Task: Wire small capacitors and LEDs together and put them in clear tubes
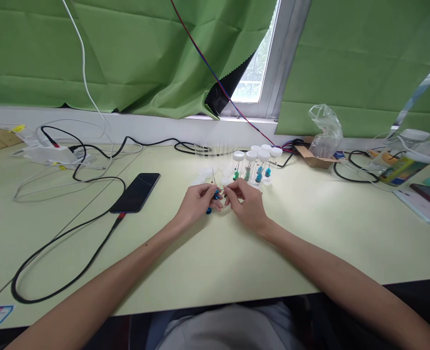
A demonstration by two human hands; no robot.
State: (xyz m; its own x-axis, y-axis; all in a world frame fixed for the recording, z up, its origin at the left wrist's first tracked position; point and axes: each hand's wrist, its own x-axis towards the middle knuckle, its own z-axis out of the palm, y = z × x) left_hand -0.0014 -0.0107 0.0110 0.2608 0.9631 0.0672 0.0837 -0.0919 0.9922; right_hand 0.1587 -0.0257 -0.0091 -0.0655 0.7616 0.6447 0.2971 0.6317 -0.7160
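Observation:
My left hand (197, 201) is closed on a small blue part (217, 194) with thin wire-like pieces sticking up from it. Close beside it, my right hand (247, 204) has thumb and forefinger pressed together; whatever they pinch is too small to make out. Another blue piece (208, 210) shows just under my left fingers. Behind my hands stand several clear vials with white caps (238, 155), holding green and blue parts on thin stems. Clear open tubes (215, 148) stand to their left, with loose white caps (207, 172) in front of them.
A black phone (136, 193) lies to the left, plugged into a looping black cable (50, 300). A white power strip (50, 154) sits at the back left. On the right are a small cardboard box (315, 158) with a plastic bag (326, 131) and another phone (419, 206).

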